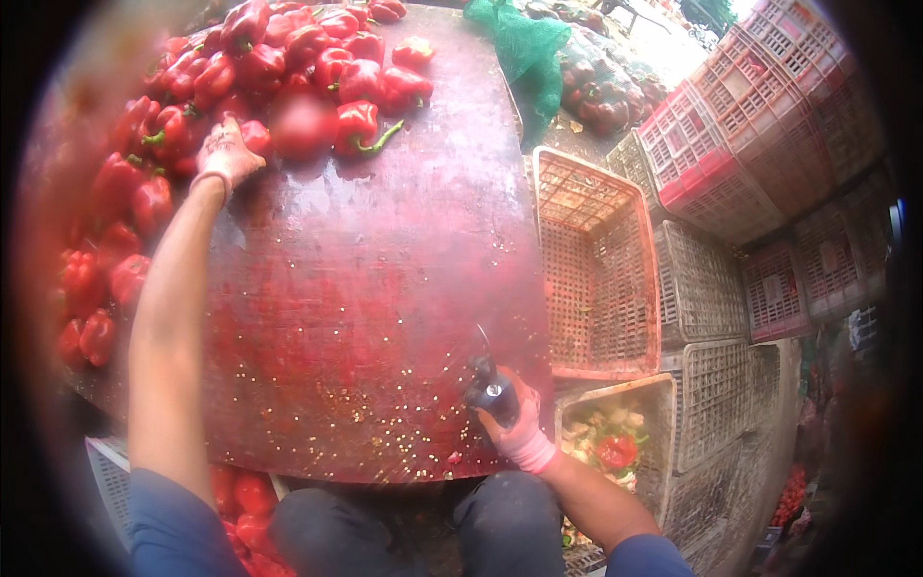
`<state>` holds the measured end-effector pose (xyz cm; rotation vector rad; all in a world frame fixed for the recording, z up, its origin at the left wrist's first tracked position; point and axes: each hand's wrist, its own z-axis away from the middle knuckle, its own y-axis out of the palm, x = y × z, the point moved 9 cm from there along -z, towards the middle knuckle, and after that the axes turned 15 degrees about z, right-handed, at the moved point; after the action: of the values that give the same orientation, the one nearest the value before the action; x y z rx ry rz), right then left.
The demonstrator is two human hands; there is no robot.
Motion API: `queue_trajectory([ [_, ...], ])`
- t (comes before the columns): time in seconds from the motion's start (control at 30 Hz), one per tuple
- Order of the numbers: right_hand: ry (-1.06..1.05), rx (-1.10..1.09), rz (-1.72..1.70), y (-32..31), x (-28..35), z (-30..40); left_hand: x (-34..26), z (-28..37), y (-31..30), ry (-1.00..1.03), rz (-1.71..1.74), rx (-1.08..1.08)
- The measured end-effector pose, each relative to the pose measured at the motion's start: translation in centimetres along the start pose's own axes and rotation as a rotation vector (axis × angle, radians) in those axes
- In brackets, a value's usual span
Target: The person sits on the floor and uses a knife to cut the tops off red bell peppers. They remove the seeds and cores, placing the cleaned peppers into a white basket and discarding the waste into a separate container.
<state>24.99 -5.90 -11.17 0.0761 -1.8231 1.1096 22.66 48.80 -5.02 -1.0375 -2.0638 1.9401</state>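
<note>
My left hand, in a pale glove, reaches to the edge of a heap of red bell peppers. Its thumb and fingers lie around a small-looking red bell pepper; whether they grip it is unclear. Close by on the right lies a red bell pepper with a long green stem. Near the table's right front corner, my gloved right hand holds a dark-handled tool with a thin curved metal blade. Pale seeds are scattered over the wet, red-stained table.
Beside the table on the right stands an orange plastic crate. A nearer crate holds pale green-yellow scraps and a red pepper piece. Stacked crates rise beyond. Red peppers lie below the front edge. Netting sacks stand behind.
</note>
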Motion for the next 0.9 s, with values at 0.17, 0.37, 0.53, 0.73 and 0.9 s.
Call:
queue_trajectory([
  [0.17, -0.113, -0.117, 0.019, -0.6, 0.7, 0.0, 3.2, 5.7, -1.1, -0.021, 0.322, -0.047],
  [0.37, 0.281, 0.146, -0.290, 1.0, -1.3, -0.8, 2.9, 22.9, -3.3, -0.132, 1.463, 0.084],
  [0.53, 0.231, 0.328, -0.483, -0.9, 7.8, 0.7, -2.9, 34.2, -9.7, -0.086, 1.697, 0.179],
  [0.73, 0.076, 0.362, -0.557, -3.4, 17.3, 6.3, -8.3, 40.7, -15.2, 0.041, 1.811, 0.139],
  [0.9, 0.030, 0.298, -0.560, -4.3, 19.3, 9.7, -9.2, 44.7, -15.5, 0.024, 1.844, 0.051],
])
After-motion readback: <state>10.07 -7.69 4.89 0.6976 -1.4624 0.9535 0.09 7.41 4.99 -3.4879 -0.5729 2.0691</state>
